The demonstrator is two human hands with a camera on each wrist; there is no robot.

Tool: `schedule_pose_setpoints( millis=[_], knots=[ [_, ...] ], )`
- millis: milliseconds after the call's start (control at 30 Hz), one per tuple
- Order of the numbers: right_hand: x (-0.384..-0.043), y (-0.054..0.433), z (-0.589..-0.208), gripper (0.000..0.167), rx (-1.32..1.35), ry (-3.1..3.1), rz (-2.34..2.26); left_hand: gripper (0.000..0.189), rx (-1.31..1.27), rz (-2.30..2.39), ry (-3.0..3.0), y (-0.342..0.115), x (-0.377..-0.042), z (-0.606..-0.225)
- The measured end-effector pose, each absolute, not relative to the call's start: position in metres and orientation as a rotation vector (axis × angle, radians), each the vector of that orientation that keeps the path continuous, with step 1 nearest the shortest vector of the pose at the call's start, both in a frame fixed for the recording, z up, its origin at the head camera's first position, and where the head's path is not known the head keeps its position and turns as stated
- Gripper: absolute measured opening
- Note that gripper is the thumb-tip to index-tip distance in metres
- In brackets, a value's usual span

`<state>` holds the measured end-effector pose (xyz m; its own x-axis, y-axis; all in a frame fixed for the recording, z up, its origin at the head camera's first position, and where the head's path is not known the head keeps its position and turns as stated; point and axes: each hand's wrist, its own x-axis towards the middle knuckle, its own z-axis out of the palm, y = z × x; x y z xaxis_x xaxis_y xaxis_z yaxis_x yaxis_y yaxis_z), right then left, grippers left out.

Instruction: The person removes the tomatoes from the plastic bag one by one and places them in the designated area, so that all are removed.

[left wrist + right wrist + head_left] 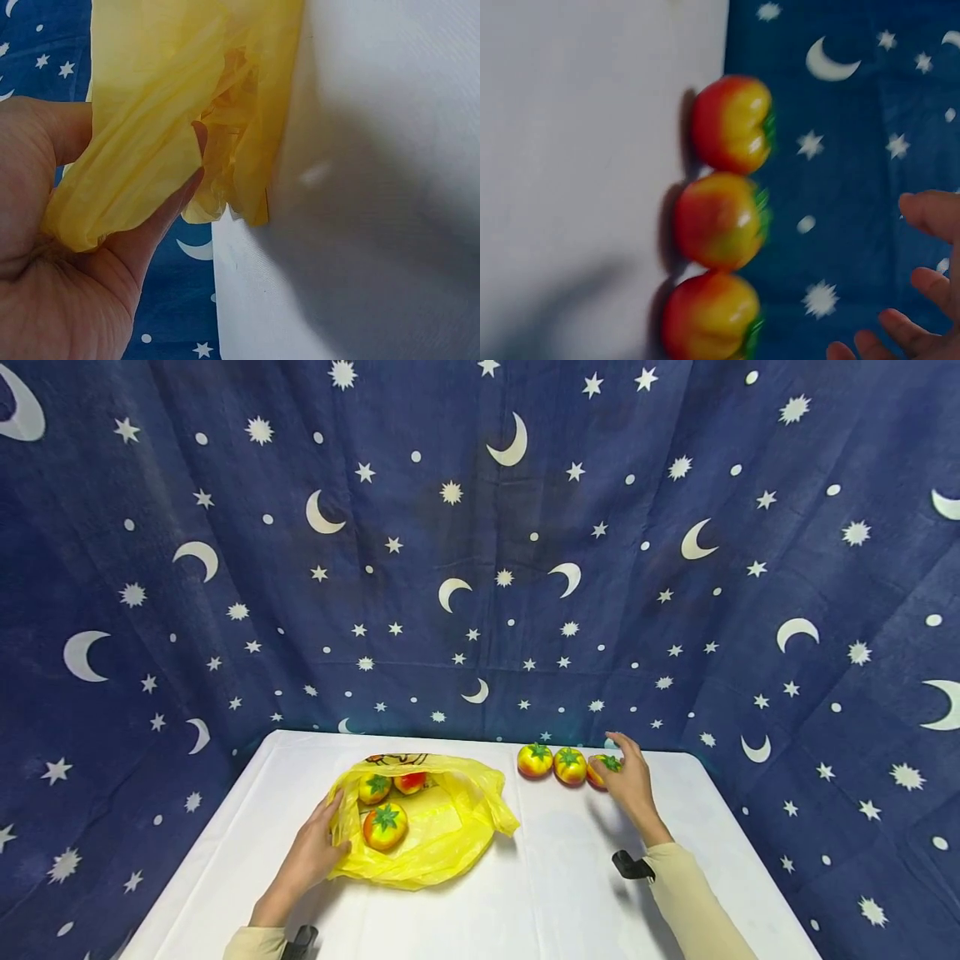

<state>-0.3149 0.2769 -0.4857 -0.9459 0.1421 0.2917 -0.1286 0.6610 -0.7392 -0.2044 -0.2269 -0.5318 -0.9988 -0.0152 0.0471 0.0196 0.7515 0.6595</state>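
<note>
On the bench [555, 893], the left grip [307, 850] pinches the yellow bag [450, 867] at its left edge, seemingly keeping it open around three bagged fruits [385, 827], while the right grip [632, 787], spread and empty, hovers beside the far-right fruit row [570, 767].

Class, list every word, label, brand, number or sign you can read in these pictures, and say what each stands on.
Readable text: none.
Yellow bag: dark print along its far edge, too small and creased to tell whether it is lettering or a drawing.
Row of fruits: no lettering visible.
Blue backdrop: pale shapes only.
</note>
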Motion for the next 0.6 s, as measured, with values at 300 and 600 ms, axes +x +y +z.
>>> schedule_pose_setpoints(
  millis=[300,600],
  knots=[
    [-0.294,0.246,-0.46,0.055,0.197,-2.385,1.226,0.088,-0.027,-1.095,-2.882,-0.226,-0.2,-0.536],
    [-0.271,0.208,-0.449,0.052,0.299,-2.309,1.37,0.088,-0.019,-1.09,-2.867,-0.226,-0.201,-0.535]
  ],
)
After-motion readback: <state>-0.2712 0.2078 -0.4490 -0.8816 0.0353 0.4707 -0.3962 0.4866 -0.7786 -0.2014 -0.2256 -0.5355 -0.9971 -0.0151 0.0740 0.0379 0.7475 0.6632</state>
